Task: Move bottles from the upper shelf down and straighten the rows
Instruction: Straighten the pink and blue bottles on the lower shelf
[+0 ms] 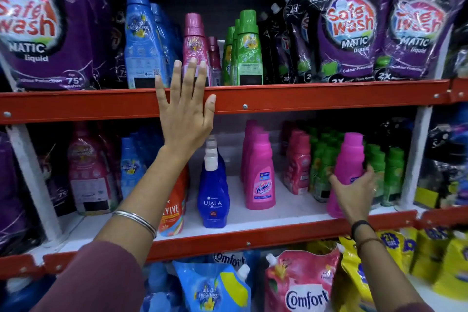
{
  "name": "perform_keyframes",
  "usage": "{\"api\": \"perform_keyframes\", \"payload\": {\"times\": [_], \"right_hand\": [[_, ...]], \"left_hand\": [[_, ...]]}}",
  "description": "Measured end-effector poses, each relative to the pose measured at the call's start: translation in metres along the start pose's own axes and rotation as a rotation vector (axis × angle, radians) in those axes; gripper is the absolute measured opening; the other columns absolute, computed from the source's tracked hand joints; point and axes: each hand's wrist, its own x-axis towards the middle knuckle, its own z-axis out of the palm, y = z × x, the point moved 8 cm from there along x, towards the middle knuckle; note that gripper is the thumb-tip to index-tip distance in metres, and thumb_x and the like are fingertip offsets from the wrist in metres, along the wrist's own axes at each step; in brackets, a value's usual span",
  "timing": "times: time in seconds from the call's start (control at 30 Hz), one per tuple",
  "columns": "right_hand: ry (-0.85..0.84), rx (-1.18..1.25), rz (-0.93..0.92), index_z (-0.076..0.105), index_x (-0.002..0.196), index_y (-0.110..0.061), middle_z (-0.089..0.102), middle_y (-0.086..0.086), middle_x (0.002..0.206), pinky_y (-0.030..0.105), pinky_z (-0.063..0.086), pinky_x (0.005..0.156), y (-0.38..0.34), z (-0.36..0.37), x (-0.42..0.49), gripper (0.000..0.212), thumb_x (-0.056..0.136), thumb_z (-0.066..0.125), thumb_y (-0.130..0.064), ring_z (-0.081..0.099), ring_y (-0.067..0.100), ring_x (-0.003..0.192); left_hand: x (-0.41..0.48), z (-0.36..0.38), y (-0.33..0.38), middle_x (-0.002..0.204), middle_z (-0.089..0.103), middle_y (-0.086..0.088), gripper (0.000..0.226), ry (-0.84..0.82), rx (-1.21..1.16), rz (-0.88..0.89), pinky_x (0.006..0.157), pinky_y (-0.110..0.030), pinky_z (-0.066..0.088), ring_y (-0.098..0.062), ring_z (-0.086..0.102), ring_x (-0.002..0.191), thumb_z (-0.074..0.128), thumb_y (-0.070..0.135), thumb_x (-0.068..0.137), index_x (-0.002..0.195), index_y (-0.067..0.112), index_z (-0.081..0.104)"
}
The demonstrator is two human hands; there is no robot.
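Observation:
My left hand (184, 106) is raised flat with fingers spread in front of the upper shelf's red rail (304, 99), its fingertips over a pink bottle (194, 40) that stands between a tall blue bottle (139, 38) and green bottles (247, 50). My right hand (354, 192) grips a magenta bottle (348, 164) standing at the front right of the middle shelf (291, 213), in front of small green bottles (382, 170). A row of pink Vanish bottles (259, 175) and a row of blue Ujala bottles (214, 190) stand to its left.
Purple Safe Wash pouches (354, 25) flank the upper shelf on both sides. An orange Revive bottle (174, 208) sits behind my left forearm. Comfort refill pouches (301, 284) and yellow pouches (440, 258) fill the bottom shelf. White uprights (415, 154) frame the bay.

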Motion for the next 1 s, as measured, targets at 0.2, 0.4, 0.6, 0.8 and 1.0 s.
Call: {"api": "perform_keyframes", "payload": {"times": [0.2, 0.4, 0.6, 0.8, 1.0], "right_hand": [[-0.044, -0.174, 0.039, 0.04, 0.121, 0.003, 0.051, 0.029, 0.121, 0.053, 0.045, 0.083, 0.01, -0.004, 0.001, 0.072, 0.068, 0.079, -0.028, 0.053, 0.047, 0.109], [-0.009, -0.171, -0.062, 0.043, 0.113, -0.002, 0.056, 0.023, 0.112, 0.052, 0.047, 0.077, -0.024, -0.006, -0.013, 0.076, 0.058, 0.083, -0.037, 0.057, 0.045, 0.102], [-0.099, -0.102, -0.1, 0.043, 0.107, -0.007, 0.06, 0.017, 0.11, 0.042, 0.045, 0.071, -0.078, 0.019, -0.052, 0.083, 0.052, 0.083, -0.054, 0.06, 0.038, 0.1], [-0.259, -0.085, -0.118, 0.04, 0.112, -0.009, 0.059, 0.012, 0.108, 0.036, 0.043, 0.07, -0.098, 0.069, -0.098, 0.087, 0.053, 0.083, -0.055, 0.059, 0.033, 0.096], [-0.253, -0.14, -0.081, 0.039, 0.11, -0.007, 0.058, 0.017, 0.112, 0.041, 0.047, 0.072, -0.097, 0.093, -0.112, 0.088, 0.052, 0.082, -0.056, 0.059, 0.036, 0.1]], "left_hand": [[-0.001, 0.001, -0.001, 0.159, 0.023, -0.002, 0.056, 0.006, 0.012, 0.008, 0.117, -0.052, -0.002, -0.025, 0.013, 0.148, 0.026, 0.043, 0.101, 0.152, 0.02, 0.019], [-0.001, 0.001, -0.002, 0.159, 0.024, -0.003, 0.056, 0.028, 0.024, 0.006, 0.117, -0.053, 0.0, -0.026, 0.014, 0.148, 0.027, 0.043, 0.101, 0.152, 0.02, 0.02], [-0.001, 0.001, -0.002, 0.158, 0.026, -0.003, 0.055, 0.05, 0.03, 0.022, 0.117, -0.054, 0.002, -0.027, 0.016, 0.147, 0.029, 0.042, 0.102, 0.151, 0.019, 0.022], [-0.002, 0.001, -0.004, 0.157, 0.028, -0.004, 0.055, 0.059, 0.03, 0.046, 0.116, -0.056, 0.005, -0.027, 0.017, 0.147, 0.03, 0.042, 0.101, 0.151, 0.019, 0.023], [-0.002, 0.001, -0.003, 0.156, 0.032, -0.004, 0.054, 0.085, 0.04, 0.059, 0.116, -0.055, 0.006, -0.028, 0.02, 0.146, 0.031, 0.041, 0.101, 0.15, 0.018, 0.028]]}}
